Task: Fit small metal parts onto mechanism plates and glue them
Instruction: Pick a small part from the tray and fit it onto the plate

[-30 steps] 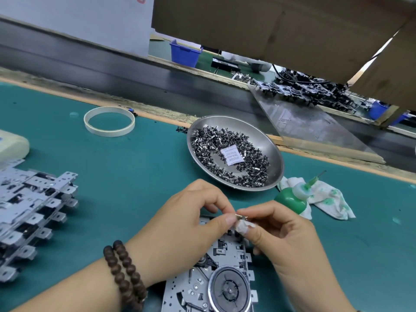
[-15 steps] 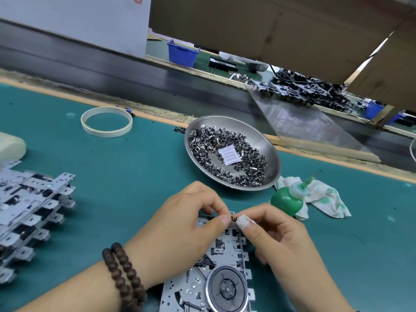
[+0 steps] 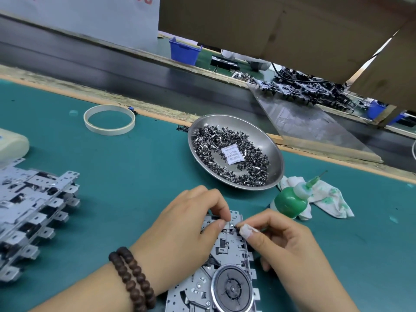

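Note:
A silver mechanism plate [image 3: 225, 264] with a round flywheel lies on the green mat at the bottom centre. My left hand [image 3: 186, 230] lies over its upper left part, with thumb and forefinger pinching at a spot near the plate's top edge. My right hand [image 3: 281, 242], one fingertip wrapped in white tape, pinches a small metal part [image 3: 236, 226] right at the plate's top right area. A steel dish [image 3: 272, 154] full of small dark metal parts stands behind the hands. A green glue bottle [image 3: 290, 201] lies tilted to the right, on a stained white rag.
A stack of mechanism plates [image 3: 33, 212] lies at the left. A white tape ring [image 3: 109, 119] sits farther back. A stained rag [image 3: 326, 199] lies right of the bottle. A dark conveyor belt [image 3: 112, 68] runs beyond the mat's far edge.
Both hands have come down from just above the plate onto its top edge, carrying the small part with them.

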`<action>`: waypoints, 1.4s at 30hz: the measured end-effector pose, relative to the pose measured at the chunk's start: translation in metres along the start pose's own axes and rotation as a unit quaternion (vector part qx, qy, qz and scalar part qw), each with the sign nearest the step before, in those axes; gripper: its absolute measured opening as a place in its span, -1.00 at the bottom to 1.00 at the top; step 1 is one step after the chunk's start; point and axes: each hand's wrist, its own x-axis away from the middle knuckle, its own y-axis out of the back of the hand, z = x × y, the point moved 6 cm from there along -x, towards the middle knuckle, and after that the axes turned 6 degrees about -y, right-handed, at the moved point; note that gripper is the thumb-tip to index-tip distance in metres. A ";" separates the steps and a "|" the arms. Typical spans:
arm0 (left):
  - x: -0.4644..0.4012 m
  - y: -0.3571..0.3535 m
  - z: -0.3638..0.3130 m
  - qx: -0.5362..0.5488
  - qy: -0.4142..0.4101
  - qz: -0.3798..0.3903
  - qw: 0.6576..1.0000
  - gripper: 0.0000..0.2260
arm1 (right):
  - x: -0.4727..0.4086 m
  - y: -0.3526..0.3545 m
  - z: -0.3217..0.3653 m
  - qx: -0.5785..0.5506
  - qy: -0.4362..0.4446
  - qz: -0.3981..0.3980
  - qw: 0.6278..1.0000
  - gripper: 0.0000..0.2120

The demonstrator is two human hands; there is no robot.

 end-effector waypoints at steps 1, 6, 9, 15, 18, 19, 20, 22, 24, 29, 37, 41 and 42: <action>0.000 0.000 0.000 -0.001 -0.001 -0.001 1.000 -0.89 | 0.000 0.000 0.000 0.004 0.003 0.000 1.000 -0.81; 0.000 0.000 0.000 0.003 -0.002 -0.007 1.000 -0.88 | 0.001 0.001 0.002 0.046 0.032 -0.016 0.998 -0.78; 0.000 0.000 0.001 0.005 -0.001 -0.008 1.000 -0.87 | 0.003 0.000 0.003 0.067 0.050 -0.031 0.996 -0.80; 0.000 0.000 0.001 0.002 -0.008 -0.012 1.000 -0.89 | 0.006 0.000 0.003 0.105 0.081 -0.050 0.990 -0.87; 0.000 0.000 0.000 0.000 -0.014 -0.013 1.000 -0.89 | 0.006 -0.001 0.003 0.119 0.084 -0.053 0.988 -0.82; 0.000 0.000 0.001 -0.001 -0.015 -0.013 1.000 -0.89 | 0.006 -0.001 0.003 0.125 0.085 -0.055 0.987 -0.82; 0.000 0.000 0.001 -0.001 -0.015 -0.014 1.000 -0.89 | 0.006 -0.001 0.003 0.136 0.088 -0.055 0.985 -0.82; 0.001 0.000 0.000 0.000 -0.018 -0.014 1.000 -0.90 | 0.006 -0.001 0.004 0.167 0.090 -0.055 0.980 -0.85; 0.001 0.000 -0.001 -0.001 -0.020 -0.013 1.000 -0.89 | 0.006 -0.002 0.006 0.182 0.092 -0.053 0.978 -0.86; 0.001 0.000 0.000 0.000 -0.022 -0.010 1.000 -0.90 | 0.006 -0.003 0.007 0.196 0.099 -0.054 0.974 -0.85; 0.001 -0.002 0.001 0.020 0.003 0.017 1.000 -0.94 | 0.005 -0.003 0.002 0.179 0.086 -0.046 0.979 -0.87; -0.001 -0.002 0.001 0.017 0.013 0.002 1.000 -0.95 | 0.002 -0.003 -0.003 0.134 0.047 -0.024 0.990 -0.89; -0.001 -0.001 0.001 0.019 0.015 -0.001 1.000 -0.95 | 0.002 -0.003 -0.002 0.130 0.045 -0.024 0.990 -0.89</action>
